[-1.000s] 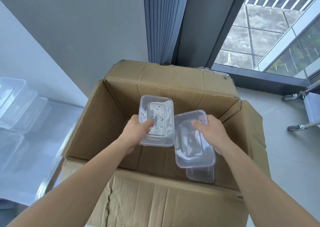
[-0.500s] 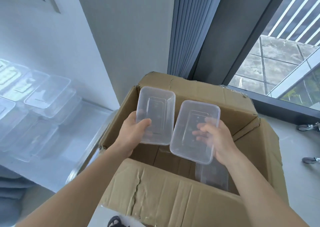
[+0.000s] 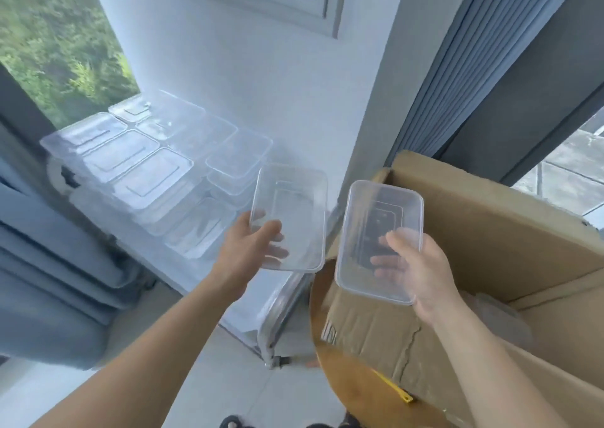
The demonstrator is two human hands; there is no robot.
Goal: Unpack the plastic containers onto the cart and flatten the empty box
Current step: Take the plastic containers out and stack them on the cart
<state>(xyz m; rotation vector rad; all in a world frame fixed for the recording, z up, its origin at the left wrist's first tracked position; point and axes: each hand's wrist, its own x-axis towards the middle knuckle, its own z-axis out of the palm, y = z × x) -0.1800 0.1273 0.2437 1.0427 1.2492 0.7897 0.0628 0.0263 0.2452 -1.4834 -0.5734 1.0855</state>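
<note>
Both hands have shifted left since the earlier frame: the two containers, then held over the box opening, now sit clear of it toward the cart, and the view has swung left to bring the loaded cart top into sight.

Nearest the camera, both bare forearms reach forward and slightly inward. The left hand (image 3: 251, 247) grips the near short end of the left container (image 3: 291, 211), thumb over the rim on the inside, fingers curled beneath and visible through the plastic. The right hand (image 3: 421, 274) grips the near right corner of the right container (image 3: 380, 231) in the same manner, thumb inside, fingers spread under the base.

Each container is clear, rectangular and empty, mouth turned up toward the camera. Long axes run away from the person, near end low, far end raised; the two lie just beside one another without touching. The left container is over the near corner of the cart (image 3: 277, 316); the right one is over the left near corner of the cardboard box (image 3: 490, 238).

The box stands open on a round wooden table (image 3: 346, 378), with a yellow object (image 3: 395, 391) lying at its foot; what it is cannot be told.

Beyond, stacked containers (image 3: 147, 172) cover the cart top in rows, blurred. Grey curtains (image 3: 49, 264) hang at left, a white wall (image 3: 261, 84) behind, and a window (image 3: 58, 35) showing greenery farthest off.
</note>
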